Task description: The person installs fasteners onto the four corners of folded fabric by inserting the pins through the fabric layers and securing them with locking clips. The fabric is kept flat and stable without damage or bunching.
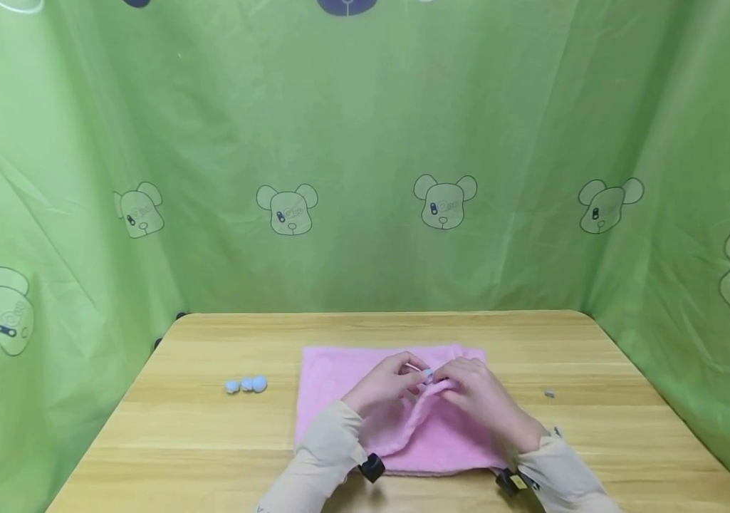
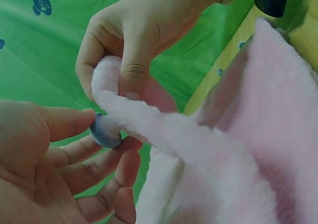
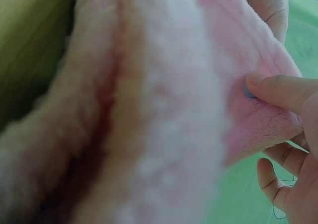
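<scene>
Over the cloth (image 1: 331,376), our left hand (image 1: 381,383), outer fingers loose, pinches a blue piece (image 2: 104,130), and our right hand (image 1: 485,399) grips the fold (image 2: 164,123) we should hold steady.

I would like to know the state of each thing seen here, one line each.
Pink plush cloth: on the light wooden table, partly lifted into a fold
Blue rounded piece: pinched by the left hand at the fold
Right hand: gripping the fold
Three pale-blue round pieces: resting in a row on the table
Small grey-blue piece: lying alone, right of the cloth
Green printed curtain: hanging, wrinkled
</scene>
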`<state>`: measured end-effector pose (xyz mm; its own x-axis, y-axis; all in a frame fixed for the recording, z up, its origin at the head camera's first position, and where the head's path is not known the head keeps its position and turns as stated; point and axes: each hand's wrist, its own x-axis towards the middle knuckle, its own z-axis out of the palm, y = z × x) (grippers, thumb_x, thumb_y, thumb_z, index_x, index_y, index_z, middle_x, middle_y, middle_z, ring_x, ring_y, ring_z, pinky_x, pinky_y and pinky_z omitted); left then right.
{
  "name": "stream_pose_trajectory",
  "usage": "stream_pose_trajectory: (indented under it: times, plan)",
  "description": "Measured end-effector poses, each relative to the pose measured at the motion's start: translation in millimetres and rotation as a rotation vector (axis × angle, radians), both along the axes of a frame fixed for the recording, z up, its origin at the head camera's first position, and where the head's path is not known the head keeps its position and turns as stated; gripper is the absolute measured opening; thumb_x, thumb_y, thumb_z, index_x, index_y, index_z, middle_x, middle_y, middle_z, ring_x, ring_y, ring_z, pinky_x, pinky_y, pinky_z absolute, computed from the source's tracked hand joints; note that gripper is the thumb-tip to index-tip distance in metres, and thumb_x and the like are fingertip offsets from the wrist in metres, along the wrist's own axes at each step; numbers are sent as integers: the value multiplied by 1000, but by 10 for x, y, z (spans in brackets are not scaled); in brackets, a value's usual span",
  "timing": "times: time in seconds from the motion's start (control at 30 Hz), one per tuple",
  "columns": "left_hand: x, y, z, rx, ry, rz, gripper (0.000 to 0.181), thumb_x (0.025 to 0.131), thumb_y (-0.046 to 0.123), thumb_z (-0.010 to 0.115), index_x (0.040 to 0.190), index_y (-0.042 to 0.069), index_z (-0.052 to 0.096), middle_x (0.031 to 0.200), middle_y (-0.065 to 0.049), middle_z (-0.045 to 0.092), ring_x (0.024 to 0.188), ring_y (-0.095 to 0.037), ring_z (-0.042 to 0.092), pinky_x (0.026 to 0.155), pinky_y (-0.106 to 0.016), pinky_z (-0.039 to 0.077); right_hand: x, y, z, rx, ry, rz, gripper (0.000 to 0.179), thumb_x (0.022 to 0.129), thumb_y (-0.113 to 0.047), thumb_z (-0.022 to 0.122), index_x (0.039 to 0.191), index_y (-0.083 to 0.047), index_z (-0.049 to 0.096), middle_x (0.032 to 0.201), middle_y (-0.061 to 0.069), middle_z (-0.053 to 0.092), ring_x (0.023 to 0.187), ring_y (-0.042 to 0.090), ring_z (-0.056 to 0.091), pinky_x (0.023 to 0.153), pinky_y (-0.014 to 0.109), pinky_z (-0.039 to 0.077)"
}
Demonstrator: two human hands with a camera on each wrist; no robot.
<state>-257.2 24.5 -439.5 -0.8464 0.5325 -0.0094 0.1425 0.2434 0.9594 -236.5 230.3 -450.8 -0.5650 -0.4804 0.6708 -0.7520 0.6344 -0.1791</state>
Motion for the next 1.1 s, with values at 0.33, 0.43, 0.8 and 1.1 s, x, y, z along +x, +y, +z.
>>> stream_pose_trajectory:
  times: [0.33,0.43,0.8,1.1]
  plan:
    - [38,-68,160,-103,194,113,31,94,30,62,120,13,60,110,-5,67,95,-13,62,85,-28,52,-10,-18,45,-17,-15,24,24,69,-13,82,91,-15,72,86,-7,72,80,7,63,80,34,51]
    - [107,-93,245,-127,239,119,30,89,27,69,114,11,61,100,-4,66,85,-12,60,76,-23,51,-9,-12,62,-19,-22,15,25,68,-12,83,90,-15,72,86,-7,72,81,7,63,80,33,52]
    - [459,76,280,-487,459,156,23,86,36,72,101,23,61,89,7,64,68,-4,51,61,-19,41,15,33,100,-14,-75,37,25,68,-7,82,89,-15,71,84,-8,71,78,3,61,75,24,54]
    - [445,152,179,-470,613,195,9,91,26,67,98,22,70,84,11,65,70,1,55,64,-16,45,7,52,122,21,-139,27,24,70,-12,83,90,-18,71,84,-10,70,78,1,59,73,25,54]
